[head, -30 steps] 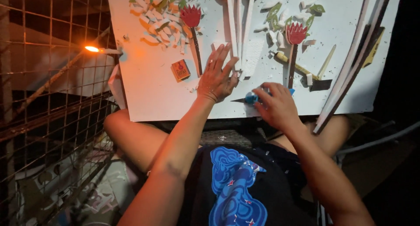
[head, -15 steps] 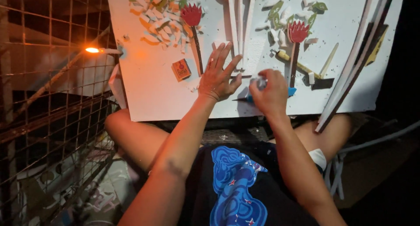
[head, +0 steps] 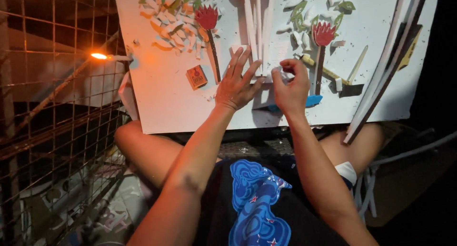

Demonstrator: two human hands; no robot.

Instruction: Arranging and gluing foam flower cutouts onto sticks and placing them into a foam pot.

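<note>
Dim wire-fenced corner, white board (head: 166,108), left hand (head: 235,84) flat, right hand (head: 290,86) grip pinched, contents unclear

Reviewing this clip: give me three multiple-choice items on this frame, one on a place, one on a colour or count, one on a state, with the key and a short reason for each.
1. Where does the left hand lie?
A. Flat on the white board
B. On the wire mesh
C. On the person's knee

2. What colour are the two flower heads glued on the board?
A. Blue
B. Red
C. Yellow

3. How is the right hand held?
A. Spread flat, palm down
B. Hanging off the board's edge
C. Fingers curled together as if pinching something small

Key: 1 A, its fingers are spread on the board beside the white strips. 2 B, both heads are red on dark stems. 3 C, the fingertips meet over the board; what they pinch cannot be made out.
</note>
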